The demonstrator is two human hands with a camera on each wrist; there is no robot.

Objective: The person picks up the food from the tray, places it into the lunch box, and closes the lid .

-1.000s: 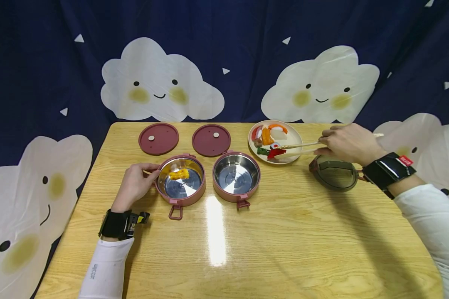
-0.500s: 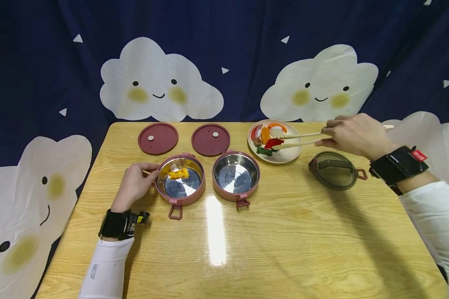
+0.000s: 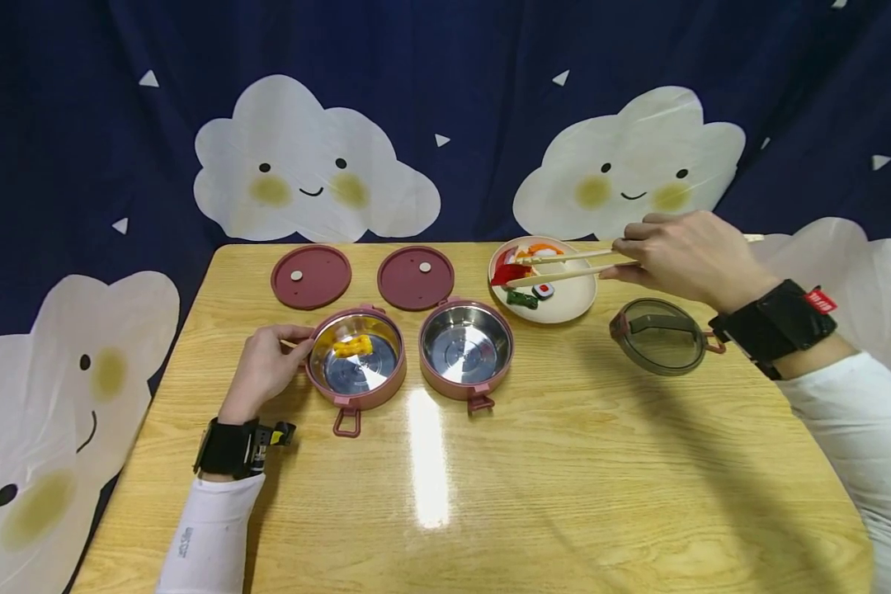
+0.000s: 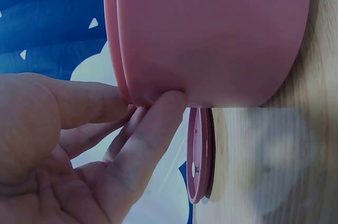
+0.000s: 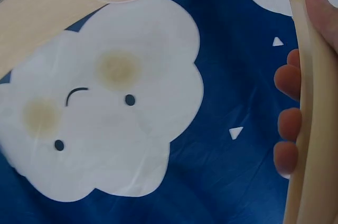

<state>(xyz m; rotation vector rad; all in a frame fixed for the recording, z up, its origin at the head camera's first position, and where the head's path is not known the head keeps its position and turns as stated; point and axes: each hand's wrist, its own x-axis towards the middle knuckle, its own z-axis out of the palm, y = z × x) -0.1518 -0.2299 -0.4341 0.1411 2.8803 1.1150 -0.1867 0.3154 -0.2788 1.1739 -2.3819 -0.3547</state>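
My left hand (image 3: 267, 367) pinches the rim of the left pink bowl (image 3: 374, 394), thumb outside. A yellow food piece (image 3: 352, 346) lies inside this steel-lined bowl. In the left wrist view the fingertips (image 4: 163, 110) press its pink wall (image 4: 222, 34). My right hand (image 3: 686, 256) holds beige tongs (image 3: 564, 275), fingers wrapped round the handles (image 5: 311, 118) in the right wrist view. Between the tong tips is a red food piece (image 3: 508, 273), above the left part of the cream plate (image 3: 570, 307). Green food (image 3: 522, 299) and a sushi roll (image 3: 543, 291) lie on the plate.
A second pink bowl (image 3: 451, 384), with no food in it, stands right of the first. Two maroon lids (image 3: 322, 285) lie behind the bowls. A glass-topped lid (image 3: 664, 346) with a handle rests at the right. A dark cloud-patterned curtain (image 3: 475, 198) hangs behind the table.
My right hand has risen a little, and the tongs have carried the red piece up and left across the plate, uncovering the sushi roll. My left hand stays at the bowl.
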